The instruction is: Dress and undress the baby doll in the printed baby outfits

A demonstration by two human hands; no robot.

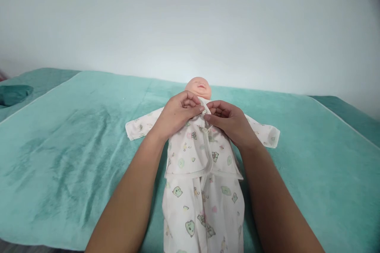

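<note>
A baby doll (198, 86) lies on its back, its head pointing away from me. It wears a white baby shirt (190, 154) with small animal prints, and matching pants (204, 213) cover its legs. Both sleeves stretch out to the sides. My left hand (182, 111) pinches the shirt's front edge just below the doll's chin. Opposite it, my right hand (227, 118) has thumb and fingers closed on the same front opening. What exactly lies between the fingertips, cloth or a tie, is too small to tell. A small tie (205, 130) shows lower on the chest.
A turquoise plush sheet (83, 146) covers the surface under the doll, wrinkled on the left. Behind it stands a plain white wall (190, 23). A dark green folded cloth item (14, 95) lies at the far left edge.
</note>
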